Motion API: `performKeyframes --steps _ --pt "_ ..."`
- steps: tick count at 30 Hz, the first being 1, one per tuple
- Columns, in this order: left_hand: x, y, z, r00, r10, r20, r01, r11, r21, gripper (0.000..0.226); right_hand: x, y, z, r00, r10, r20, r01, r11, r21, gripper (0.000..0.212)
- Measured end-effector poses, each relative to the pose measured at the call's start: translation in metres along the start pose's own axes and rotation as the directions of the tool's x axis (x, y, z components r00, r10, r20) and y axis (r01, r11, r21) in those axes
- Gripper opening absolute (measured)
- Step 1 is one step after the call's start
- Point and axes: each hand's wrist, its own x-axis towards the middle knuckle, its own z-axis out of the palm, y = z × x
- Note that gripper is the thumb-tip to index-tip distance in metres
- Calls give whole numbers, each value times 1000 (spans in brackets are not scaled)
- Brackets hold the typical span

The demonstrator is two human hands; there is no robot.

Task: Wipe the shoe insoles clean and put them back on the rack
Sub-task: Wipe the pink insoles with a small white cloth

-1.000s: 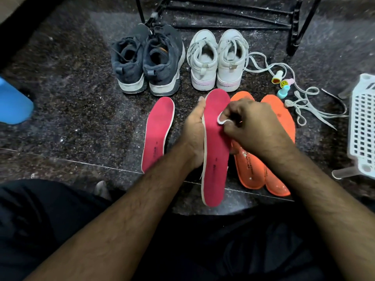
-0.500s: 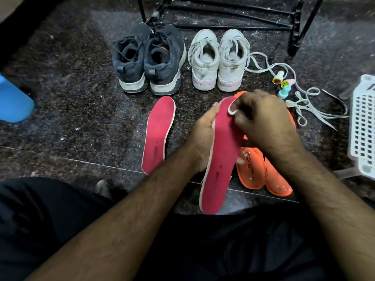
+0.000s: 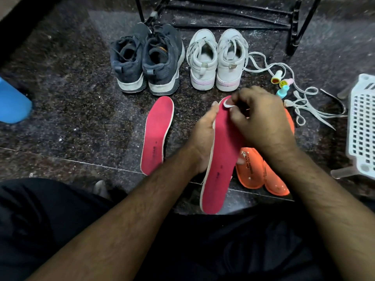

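My left hand [image 3: 204, 138] grips a red insole [image 3: 220, 169] by its left edge and holds it above the floor, toe end away from me. My right hand [image 3: 261, 120] pinches a small white wipe [image 3: 228, 104] against the toe end of that insole. A second red insole [image 3: 156, 134] lies flat on the dark floor to the left. Two orange insoles [image 3: 251, 171] lie on the floor under my right hand, partly hidden. The black shoe rack [image 3: 296, 27] stands at the top.
A pair of dark sneakers [image 3: 146, 59] and a pair of white sneakers [image 3: 217, 59] stand before the rack. Loose white laces [image 3: 308, 110] and three small stamps [image 3: 283, 86] lie to the right. A white plastic basket [image 3: 361, 126] sits at the right edge, a blue object [image 3: 12, 102] at the left.
My right hand has slid the wipe up the held insole from its upper middle to the toe end. The insole's toe has tilted to the right.
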Motion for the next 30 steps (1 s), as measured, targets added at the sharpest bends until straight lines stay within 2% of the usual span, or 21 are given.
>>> performKeyframes --steps 2,4,6,7,8,10,13,15,17,19,20,21,23,25,26,28,30 --pt "0 1 0 999 18 -28 -19 999 -37 71 -3 -9 3 992 -99 75 95 994 58 14" --pt "0 7 -3 995 48 -83 -58 991 -125 76 -9 -15 3 957 -183 223 162 981 109 13" --pt "0 12 -6 992 73 -105 -90 983 -159 73 -11 -15 -4 925 -124 359 74 986 148 21" --pt "0 13 -6 992 74 -104 -86 989 -122 71 -11 -11 -5 924 -83 373 37 991 127 22" --pt "-1 13 -5 994 57 -92 -64 995 -74 71 -9 -7 -6 938 -50 342 28 997 70 20" --pt "-1 9 -3 999 1 -34 -1 1000 -15 72 -4 2 -6 983 -7 184 19 998 -64 17" --pt "-3 5 0 999 -31 28 31 1000 2 70 0 2 -2 999 -3 54 6 999 -52 17" --pt "-4 7 1 1000 -9 -9 9 1000 -27 69 -3 -6 2 989 -110 102 110 994 13 16" --pt "-4 13 0 996 35 -80 -45 990 -133 69 -8 -13 3 949 -195 246 174 979 103 14" --pt "-2 16 -5 985 92 -148 -119 976 -184 67 -11 -13 0 907 -165 388 128 985 119 17" --pt "-1 16 -7 982 99 -162 -124 981 -151 68 -12 -10 -1 907 -119 403 88 992 96 19" --pt "-1 15 -6 985 82 -153 -97 991 -95 69 -11 -7 -2 924 -70 376 50 997 63 19" --pt "-1 10 -4 997 0 -74 2 1000 20 72 -8 0 -1 977 1 211 9 999 -44 18" --pt "-3 5 2 998 -59 -12 60 996 66 72 -4 2 1 997 -2 77 9 996 -88 18" --pt "-3 5 3 998 -60 -6 60 997 55 72 -3 0 2 998 -32 63 35 998 -56 17" --pt "-4 8 3 998 -44 -35 43 999 -22 75 -7 -8 5 983 -128 129 122 991 58 16" --pt "-4 14 -1 996 -14 -84 1 988 -156 79 -12 -14 4 938 -187 292 145 977 159 15"
